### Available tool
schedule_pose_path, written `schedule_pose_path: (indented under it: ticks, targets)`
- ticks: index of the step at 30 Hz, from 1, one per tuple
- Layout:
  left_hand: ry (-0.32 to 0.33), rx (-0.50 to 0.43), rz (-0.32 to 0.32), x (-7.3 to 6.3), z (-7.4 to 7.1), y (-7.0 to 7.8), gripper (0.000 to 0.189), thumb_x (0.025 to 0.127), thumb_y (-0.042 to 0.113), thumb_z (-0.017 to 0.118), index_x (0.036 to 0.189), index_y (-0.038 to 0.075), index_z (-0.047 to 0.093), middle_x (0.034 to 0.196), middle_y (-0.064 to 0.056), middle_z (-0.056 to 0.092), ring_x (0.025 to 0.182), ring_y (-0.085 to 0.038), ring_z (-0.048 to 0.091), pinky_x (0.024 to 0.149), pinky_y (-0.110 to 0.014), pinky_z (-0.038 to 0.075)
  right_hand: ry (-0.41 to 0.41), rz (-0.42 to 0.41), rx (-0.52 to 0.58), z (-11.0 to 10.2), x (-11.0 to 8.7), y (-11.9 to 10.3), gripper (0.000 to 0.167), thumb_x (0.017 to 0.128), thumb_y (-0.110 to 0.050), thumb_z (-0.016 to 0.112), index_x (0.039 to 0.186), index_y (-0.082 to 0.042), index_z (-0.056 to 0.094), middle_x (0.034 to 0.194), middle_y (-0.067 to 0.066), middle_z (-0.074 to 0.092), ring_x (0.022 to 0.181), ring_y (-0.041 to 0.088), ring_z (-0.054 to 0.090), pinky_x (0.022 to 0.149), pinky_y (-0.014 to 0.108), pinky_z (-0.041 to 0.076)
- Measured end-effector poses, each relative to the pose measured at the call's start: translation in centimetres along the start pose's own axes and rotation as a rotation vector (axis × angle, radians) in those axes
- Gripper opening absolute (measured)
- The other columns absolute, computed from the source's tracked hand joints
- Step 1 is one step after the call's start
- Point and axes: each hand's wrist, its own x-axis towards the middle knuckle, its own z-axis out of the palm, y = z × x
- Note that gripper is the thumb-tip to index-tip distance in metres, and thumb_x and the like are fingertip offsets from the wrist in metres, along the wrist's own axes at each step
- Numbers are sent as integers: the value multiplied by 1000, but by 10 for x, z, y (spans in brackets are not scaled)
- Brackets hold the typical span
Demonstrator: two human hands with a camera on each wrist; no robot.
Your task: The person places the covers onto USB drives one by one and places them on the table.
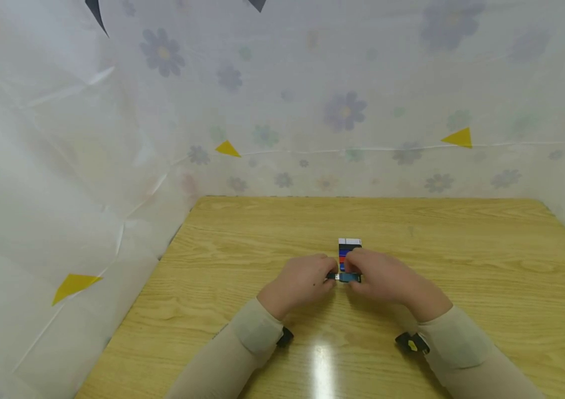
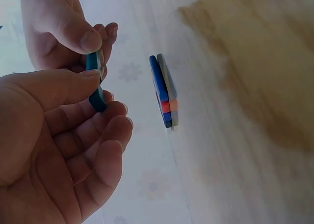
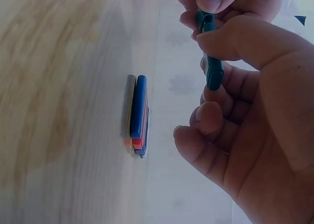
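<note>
Between my hands is a teal USB stick [image 1: 349, 277], held just above the table, with its silver plug showing in the head view. My right hand [image 1: 384, 277] pinches the teal body between thumb and fingers. The left hand [image 1: 302, 281] pinches the dark end piece [image 1: 331, 276] beside the plug. In the right wrist view the teal body [image 3: 214, 74] lies under the right thumb, its other fingers curled loosely. Just beyond the hands, a row of small flat sticks [image 1: 344, 253] in blue, red, black and white lies on the table, partly hidden by my right fingers.
The wood-grain table [image 1: 262, 227] reaches back to a pale flowered sheet [image 1: 292, 122] hung as a wall, with another along the left side. Yellow triangles [image 1: 228, 148] are stuck on the sheets. A bright reflection falls on the tabletop between my forearms.
</note>
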Motion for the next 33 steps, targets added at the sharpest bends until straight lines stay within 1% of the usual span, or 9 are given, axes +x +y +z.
schedule_pose_path:
  ticks: [6, 11, 15, 18, 21, 25, 27, 33]
  targets:
    - [-5, -26, -11, 1, 0, 0, 9, 99, 29, 67, 104, 21, 67, 88, 9, 59, 67, -6, 52, 56, -23, 43, 5, -16, 9, 0, 0, 0, 19, 89, -19, 73, 91, -21, 54, 82, -8, 49, 70, 10, 45, 62, 31, 40]
    - [17, -29, 9, 0, 0, 1, 9, 99, 31, 67, 101, 22, 65, 85, 10, 55, 66, -6, 51, 54, -21, 42, 10, -26, 24, 0, 0, 0, 20, 91, -19, 73, 91, -21, 53, 82, -9, 50, 67, 9, 45, 61, 30, 40]
    - [33, -41, 10, 0, -1, 1, 9, 100, 30, 67, 103, 21, 66, 86, 10, 55, 66, -6, 50, 55, -21, 42, -8, 2, 52, 0, 0, 0, 20, 94, -22, 72, 94, -21, 52, 78, -9, 52, 62, 8, 46, 57, 29, 40]
    - [38, -38, 5, 0, -2, 2, 12, 100, 30, 66, 107, 20, 67, 88, 9, 57, 68, -6, 51, 56, -21, 42, -15, 20, 53, -1, -1, -1, 19, 95, -25, 72, 95, -21, 53, 72, -9, 52, 57, 8, 45, 53, 29, 39]
    - [44, -33, -4, -1, -3, 2, 16, 101, 31, 66, 111, 19, 68, 92, 8, 60, 70, -5, 52, 58, -21, 43, -7, 12, 32, -1, -1, -1, 19, 96, -28, 72, 94, -22, 53, 69, -9, 50, 55, 8, 44, 51, 28, 37]
    - [51, -22, -15, -1, -3, 1, 20, 100, 33, 66, 114, 19, 70, 97, 8, 64, 72, -3, 53, 60, -20, 44, 11, -18, 15, -1, -1, -2, 18, 97, -29, 71, 94, -23, 54, 68, -9, 49, 54, 7, 43, 50, 27, 36]
    - [53, -17, -16, 0, -4, 1, 20, 100, 33, 66, 114, 19, 70, 95, 8, 64, 71, -3, 53, 60, -20, 44, 22, -27, 12, -1, -1, -2, 17, 97, -29, 71, 96, -23, 55, 68, -10, 49, 54, 6, 42, 50, 27, 36]
    - [57, -23, -7, 1, -4, 0, 15, 101, 31, 65, 106, 18, 70, 80, 10, 61, 63, -4, 51, 56, -19, 42, 45, -36, -6, 0, -1, -2, 15, 97, -30, 70, 104, -22, 59, 66, -12, 49, 51, 5, 41, 49, 25, 37]
